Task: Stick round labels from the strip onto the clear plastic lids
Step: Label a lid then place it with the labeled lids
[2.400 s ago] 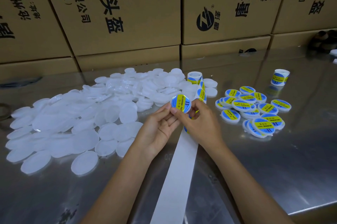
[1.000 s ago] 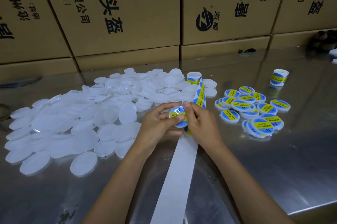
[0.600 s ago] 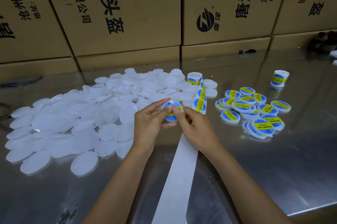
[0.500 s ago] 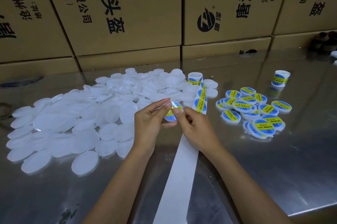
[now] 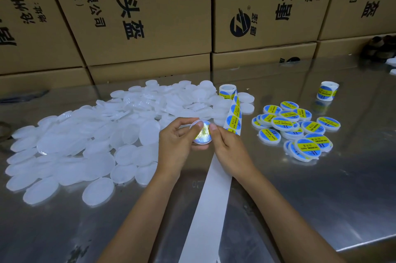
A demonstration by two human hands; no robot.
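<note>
Steel surface (image 5: 321, 209) backed by stacked cardboard boxes (image 5: 150, 16) along its far edge. Large heap of unlabelled clear lids (image 5: 85, 145) covers the left half; smaller pile of labelled lids (image 5: 297, 132) sits right of centre, with a spare label roll (image 5: 326, 91) beyond it toward the far right. Label strip (image 5: 234, 115) runs from its roll (image 5: 227, 91) at the far edge of the heap down past the hands, and the bare backing (image 5: 207, 209) trails to the near edge. Left hand (image 5: 175, 147) grasps the lid in work (image 5: 202, 134) by its rim, held tilted above the surface at centre; right hand (image 5: 230, 149) pinches its other side, thumb on the blue-and-yellow label (image 5: 203, 133). Step in hand appears to be pressing the label down. To do it well: keep the rim grip steady, rub from centre outward to clear bubbles, and check the edges are seated before dropping the lid on the labelled pile.
</note>
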